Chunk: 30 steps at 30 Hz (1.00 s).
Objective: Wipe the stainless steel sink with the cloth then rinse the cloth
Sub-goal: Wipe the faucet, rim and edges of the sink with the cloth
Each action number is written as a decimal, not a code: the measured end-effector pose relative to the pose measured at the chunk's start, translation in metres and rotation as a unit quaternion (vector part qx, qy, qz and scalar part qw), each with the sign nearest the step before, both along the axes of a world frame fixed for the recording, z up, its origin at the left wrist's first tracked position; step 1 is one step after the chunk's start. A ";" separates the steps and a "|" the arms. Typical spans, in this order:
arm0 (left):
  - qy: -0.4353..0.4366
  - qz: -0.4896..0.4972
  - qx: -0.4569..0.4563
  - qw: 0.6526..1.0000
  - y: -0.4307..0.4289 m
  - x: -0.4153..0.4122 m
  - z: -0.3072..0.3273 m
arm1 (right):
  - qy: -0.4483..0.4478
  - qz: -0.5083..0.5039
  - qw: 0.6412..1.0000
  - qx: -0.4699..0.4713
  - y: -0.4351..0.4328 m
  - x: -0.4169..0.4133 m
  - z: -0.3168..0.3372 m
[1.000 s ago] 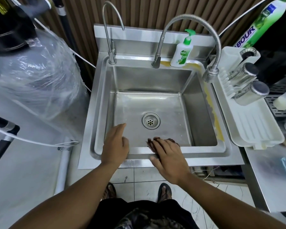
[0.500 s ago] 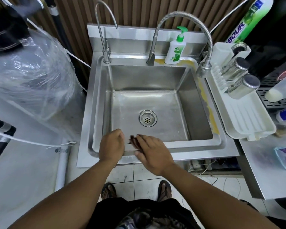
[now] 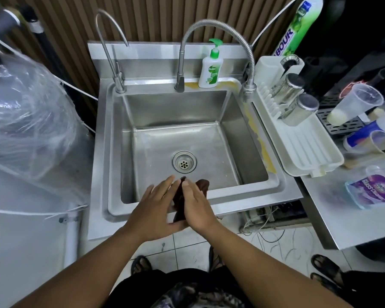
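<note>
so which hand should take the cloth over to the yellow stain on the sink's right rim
Probably the right hand: it sits on the side of the cloth nearer the yellow stain, with a free path along the sink rim. The left hand would have to cross over it.

Steel sink (image 3: 101, 152), soap bottle (image 3: 210, 72) on its back ledge (yellow-stained rim)
</note>
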<state>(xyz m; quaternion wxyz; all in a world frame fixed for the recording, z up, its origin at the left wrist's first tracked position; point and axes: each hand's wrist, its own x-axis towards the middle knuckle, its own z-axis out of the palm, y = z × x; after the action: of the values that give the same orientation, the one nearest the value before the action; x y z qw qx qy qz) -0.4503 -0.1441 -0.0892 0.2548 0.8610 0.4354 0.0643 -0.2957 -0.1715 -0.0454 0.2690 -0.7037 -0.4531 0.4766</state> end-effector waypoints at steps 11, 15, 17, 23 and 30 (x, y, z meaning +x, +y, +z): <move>0.118 -0.079 -0.004 0.990 0.000 0.061 0.001 | -0.227 0.137 0.964 0.022 -0.036 0.042 0.007; 0.121 -0.109 0.016 0.987 -0.005 0.118 0.004 | -0.294 0.108 0.949 0.036 -0.047 0.090 0.008; 0.125 -0.129 0.025 0.983 -0.007 0.149 0.005 | -0.319 0.096 0.942 0.045 -0.050 0.118 0.006; 0.133 -0.154 0.037 0.978 -0.011 0.239 0.011 | -0.381 0.078 0.920 0.045 -0.053 0.202 0.007; 0.162 -0.174 0.009 0.971 -0.007 0.296 0.017 | -0.326 0.094 0.941 0.001 -0.042 0.249 0.004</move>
<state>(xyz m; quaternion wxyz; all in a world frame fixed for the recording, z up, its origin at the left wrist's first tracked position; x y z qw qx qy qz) -0.1545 -0.1515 -0.0722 0.1799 0.9249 0.3135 -0.1179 -0.0462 -0.2131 -0.0411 0.0610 -0.7748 -0.5801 0.2437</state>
